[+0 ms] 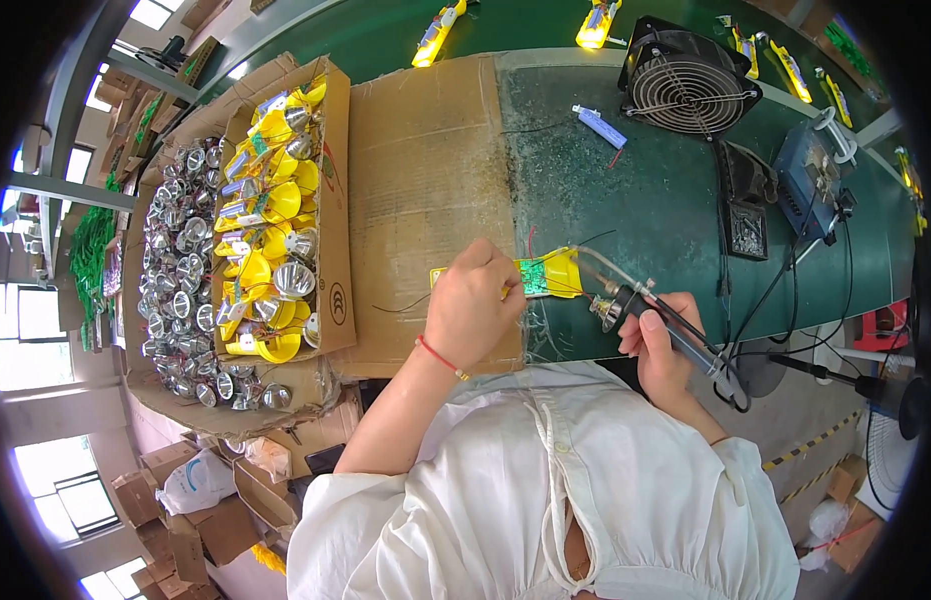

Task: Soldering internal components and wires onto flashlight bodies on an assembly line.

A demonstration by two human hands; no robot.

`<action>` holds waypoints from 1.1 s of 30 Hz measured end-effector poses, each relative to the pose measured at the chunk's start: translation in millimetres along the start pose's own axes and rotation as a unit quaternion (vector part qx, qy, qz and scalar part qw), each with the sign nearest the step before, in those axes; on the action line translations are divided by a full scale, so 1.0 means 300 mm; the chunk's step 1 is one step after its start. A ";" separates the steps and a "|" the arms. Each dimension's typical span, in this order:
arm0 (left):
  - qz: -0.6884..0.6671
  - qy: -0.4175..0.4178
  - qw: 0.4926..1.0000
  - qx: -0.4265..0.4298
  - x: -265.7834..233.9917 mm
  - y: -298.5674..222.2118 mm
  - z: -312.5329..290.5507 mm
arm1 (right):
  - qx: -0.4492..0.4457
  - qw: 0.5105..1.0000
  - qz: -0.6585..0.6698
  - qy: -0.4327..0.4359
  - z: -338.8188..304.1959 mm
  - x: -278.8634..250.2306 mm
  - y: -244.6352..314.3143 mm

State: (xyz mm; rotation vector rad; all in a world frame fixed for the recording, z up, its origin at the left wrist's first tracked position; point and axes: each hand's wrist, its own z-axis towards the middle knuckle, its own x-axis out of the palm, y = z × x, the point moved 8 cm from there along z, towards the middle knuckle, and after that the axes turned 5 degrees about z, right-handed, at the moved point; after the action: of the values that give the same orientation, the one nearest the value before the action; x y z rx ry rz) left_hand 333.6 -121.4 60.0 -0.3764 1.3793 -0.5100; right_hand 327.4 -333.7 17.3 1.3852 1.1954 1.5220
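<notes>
A yellow plastic lamp housing (562,273) with a green circuit board (532,278) lies before me, thin wires running off it. My left hand (472,300) is closed over its left part, fingers pinched by the board; what they pinch is hidden. My right hand (662,345) grips a black-handled soldering iron (675,335) with a thin curved feed tube (610,262), its front end pointing toward the housing's right side. Next to the front of the iron sits a silver reflector lamp head (606,315), partly covered by it.
At left, a carton (334,220) holds yellow housings beside a box of silver reflectors (190,260). Ahead lie a blue battery cell (599,127) and a black fan (689,85). A blue soldering station (810,165) with cables stands right. Yellow housings (438,35) lie along the far green surface.
</notes>
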 end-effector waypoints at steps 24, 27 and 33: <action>0.006 -0.194 0.980 0.047 -0.170 0.017 -0.089 | -0.049 0.993 -0.064 0.081 -0.014 0.024 0.048; -0.013 -0.151 0.985 0.086 -0.121 0.003 -0.049 | -0.058 0.989 -0.104 0.093 -0.007 0.026 0.051; -0.074 -0.090 0.993 0.030 -0.042 0.016 -0.033 | -0.056 0.993 -0.075 0.073 0.008 0.017 0.037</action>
State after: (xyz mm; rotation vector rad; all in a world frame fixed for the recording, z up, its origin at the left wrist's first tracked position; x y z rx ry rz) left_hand 323.1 -110.1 66.4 -0.4670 1.1642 -0.6227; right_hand 329.7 -331.8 29.5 1.1019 1.2525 1.5800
